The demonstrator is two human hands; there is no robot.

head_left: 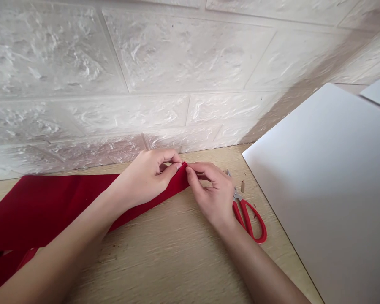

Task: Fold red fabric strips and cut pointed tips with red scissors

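Note:
A long strip of red cloth [44, 207] lies across the wooden table [164, 253], running from the lower left up to the middle. My left hand [147, 175] pinches the strip's right end from above, thumb and fingers closed on the fabric. My right hand [210, 192] pinches the same end from the right side, its fingertips touching the cloth beside my left thumb. Red-handled scissors [248, 217] lie on the table just right of my right hand, partly hidden behind it.
A white textured brick wall [177, 76] stands right behind the table. A large white sheet [329, 185] covers the table's right side. A small brown scrap [242, 186] lies near the scissors' blades.

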